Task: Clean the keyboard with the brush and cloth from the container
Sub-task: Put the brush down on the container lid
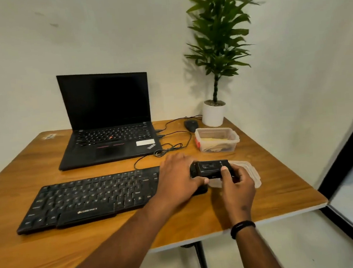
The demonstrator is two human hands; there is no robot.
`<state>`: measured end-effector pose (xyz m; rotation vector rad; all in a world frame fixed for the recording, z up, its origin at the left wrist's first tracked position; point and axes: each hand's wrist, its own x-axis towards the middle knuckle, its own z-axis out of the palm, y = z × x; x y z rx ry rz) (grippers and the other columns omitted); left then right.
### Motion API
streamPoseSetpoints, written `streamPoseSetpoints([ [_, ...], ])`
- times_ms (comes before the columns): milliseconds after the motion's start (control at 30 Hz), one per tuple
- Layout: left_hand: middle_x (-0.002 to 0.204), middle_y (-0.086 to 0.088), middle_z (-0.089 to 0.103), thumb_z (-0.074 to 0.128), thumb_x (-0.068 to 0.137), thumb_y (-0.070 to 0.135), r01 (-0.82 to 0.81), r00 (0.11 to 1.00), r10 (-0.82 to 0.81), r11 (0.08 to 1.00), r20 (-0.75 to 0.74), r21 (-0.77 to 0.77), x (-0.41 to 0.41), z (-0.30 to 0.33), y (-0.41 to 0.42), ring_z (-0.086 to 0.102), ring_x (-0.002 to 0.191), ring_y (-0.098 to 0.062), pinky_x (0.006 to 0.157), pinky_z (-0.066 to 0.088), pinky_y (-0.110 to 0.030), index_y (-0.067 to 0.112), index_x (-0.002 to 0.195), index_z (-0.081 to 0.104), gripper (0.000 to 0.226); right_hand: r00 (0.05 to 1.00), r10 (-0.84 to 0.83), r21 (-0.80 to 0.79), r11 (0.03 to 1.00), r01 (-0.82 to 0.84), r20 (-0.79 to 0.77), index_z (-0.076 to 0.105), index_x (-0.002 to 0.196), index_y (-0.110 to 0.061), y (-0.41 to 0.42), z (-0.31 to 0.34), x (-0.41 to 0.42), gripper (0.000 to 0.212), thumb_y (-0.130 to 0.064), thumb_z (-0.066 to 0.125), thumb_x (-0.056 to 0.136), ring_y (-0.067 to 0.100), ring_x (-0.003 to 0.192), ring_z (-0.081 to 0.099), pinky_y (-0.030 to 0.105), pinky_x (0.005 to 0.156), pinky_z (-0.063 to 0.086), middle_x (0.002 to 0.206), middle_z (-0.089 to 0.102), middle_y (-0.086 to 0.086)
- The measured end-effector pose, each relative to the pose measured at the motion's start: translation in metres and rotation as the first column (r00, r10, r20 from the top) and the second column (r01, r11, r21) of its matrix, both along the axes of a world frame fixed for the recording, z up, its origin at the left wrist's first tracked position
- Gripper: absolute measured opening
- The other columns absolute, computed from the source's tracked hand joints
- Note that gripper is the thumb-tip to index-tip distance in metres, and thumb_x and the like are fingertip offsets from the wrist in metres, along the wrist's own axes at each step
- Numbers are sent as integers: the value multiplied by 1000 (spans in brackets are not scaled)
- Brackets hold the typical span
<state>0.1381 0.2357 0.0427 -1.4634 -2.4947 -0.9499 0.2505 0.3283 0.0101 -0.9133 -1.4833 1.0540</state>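
Keyboard [95, 196] sits front-left on worktop [262, 201], left hand [180, 179] flat on its right end, prob. to steady it. Right hand [236, 184] pinches brush [209, 169], grip clenched on it. Cloth [249, 170] alongside, container [216, 139] behind w/ lid off.

"zebronics" in white on the black keyboard [95, 196] front edge; laptop [108, 127] palm-rest logo unreadable.

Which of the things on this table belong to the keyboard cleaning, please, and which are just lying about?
For the job: keyboard; black brush, held by the right hand; cloth; plastic container; left hand.
Lying about: laptop; mouse; potted plant.
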Motion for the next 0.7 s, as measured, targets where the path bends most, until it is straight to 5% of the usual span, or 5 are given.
streamPoseSetpoints([
  [233,131,3,53,74,79,60,49,998,-54,989,-29,-139,6,-7,72,39,120,-21,98,31,-38,30,127,62,58,971,-143,68,989,132,191,68,104,-17,58,-5,11,13,-23,63,93,25,98,62,47,90,53,101,69,2],
  [467,131,2,55,77,77,56,49,999,-47,972,12,-229,-3,-16,99,38,119,-23,94,29,-40,32,122,67,52,814,-288,189,957,222,504,66,116,-16,62,-14,12,26,-30,58,94,28,112,45,43,95,36,111,67,6],
  [700,130,2,55,76,79,56,79,997,-70,963,46,-259,-4,-17,102,37,118,-23,92,29,-40,35,124,67,50,718,-347,226,938,263,604,66,115,-19,64,-18,11,31,-37,58,91,27,117,43,50,102,31,113,67,4],
])
